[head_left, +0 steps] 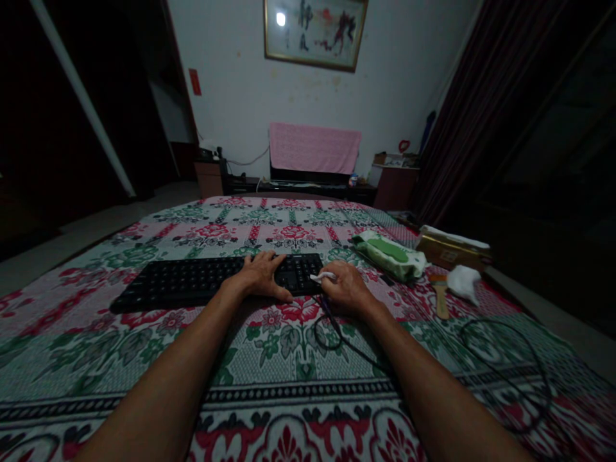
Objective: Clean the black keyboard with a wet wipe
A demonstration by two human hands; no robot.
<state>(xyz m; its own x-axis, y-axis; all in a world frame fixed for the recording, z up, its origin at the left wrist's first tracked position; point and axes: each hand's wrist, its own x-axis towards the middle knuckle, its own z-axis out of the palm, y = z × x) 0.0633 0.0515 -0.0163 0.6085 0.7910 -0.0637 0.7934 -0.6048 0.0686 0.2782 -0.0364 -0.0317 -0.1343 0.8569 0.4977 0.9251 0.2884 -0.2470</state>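
A black keyboard (192,280) lies across a bed covered with a floral red, green and white spread (289,359). My left hand (260,274) rests flat on the keyboard's right half, fingers stretched out over the keys. My right hand (344,285) is closed at the keyboard's right end, pinching a small white object (322,276), perhaps a swab or folded wipe, against the keys. The keyboard's black cable (332,330) loops on the spread just below my right hand.
A green and white pack of wipes (391,254) lies right of the keyboard. Further right are a brown box (452,253), a crumpled white tissue (462,282) and a small wooden brush (440,298). More black cable (510,359) curls at right. A pink-draped cabinet (314,149) stands by the wall.
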